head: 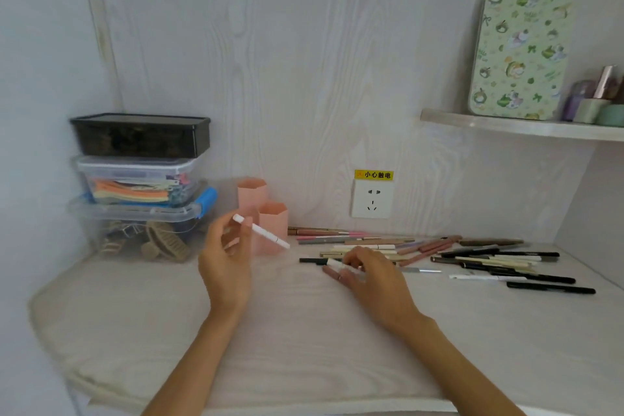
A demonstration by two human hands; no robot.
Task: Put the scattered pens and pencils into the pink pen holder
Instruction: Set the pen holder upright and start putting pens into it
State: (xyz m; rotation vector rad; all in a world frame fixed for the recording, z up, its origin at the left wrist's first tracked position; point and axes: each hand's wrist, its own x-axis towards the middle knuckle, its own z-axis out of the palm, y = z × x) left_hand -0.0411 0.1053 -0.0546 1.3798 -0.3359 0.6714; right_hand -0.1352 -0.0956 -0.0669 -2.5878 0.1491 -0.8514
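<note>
The pale wood-grain desk (270, 331) carries everything. The pink pen holder (266, 223), two matte hexagonal tubes, stands at the back wall; pens and pencils (472, 260), slim and smooth, lie scattered to its right. Just before the holder, the left hand (226, 267) pinches a white pen (260, 231), tilted, probably for dropping in. The right hand (371, 275) curls over another pen (339, 264) right of the holder; whether it grips, I cannot tell.
</note>
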